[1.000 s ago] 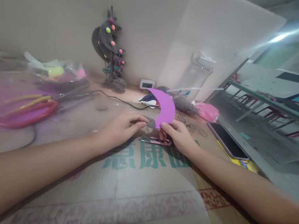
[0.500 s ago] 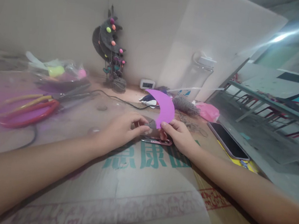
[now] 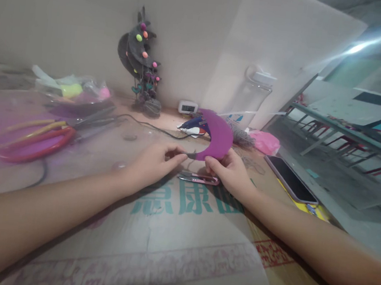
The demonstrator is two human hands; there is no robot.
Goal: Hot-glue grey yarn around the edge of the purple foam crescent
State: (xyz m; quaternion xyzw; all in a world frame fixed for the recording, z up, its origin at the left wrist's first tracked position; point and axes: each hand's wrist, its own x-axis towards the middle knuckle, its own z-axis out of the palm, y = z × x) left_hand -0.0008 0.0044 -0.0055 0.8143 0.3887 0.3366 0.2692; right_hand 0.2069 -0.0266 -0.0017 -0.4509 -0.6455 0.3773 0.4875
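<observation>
A purple crescent is held up between my hands, its lower left tip wrapped in grey. My right hand pinches its lower edge between thumb and fingers. At the grey tip, my left hand has thumb and fingers pressed together on the end. Small thread snips with a pink handle lie on the cardboard just below the crescent. Behind it are a blue glue gun and a ball of grey yarn, both partly covered by the crescent.
Red and yellow-handled scissors and a plastic bag of bright items lie left. A decorated grey crescent stands by the wall, near a small clock. Rightward are a bottle, pink bag and phone.
The crescent has turned and shifted right, so its grey tip now points left. My left fingers have closed on that tip. The snips are more exposed.
</observation>
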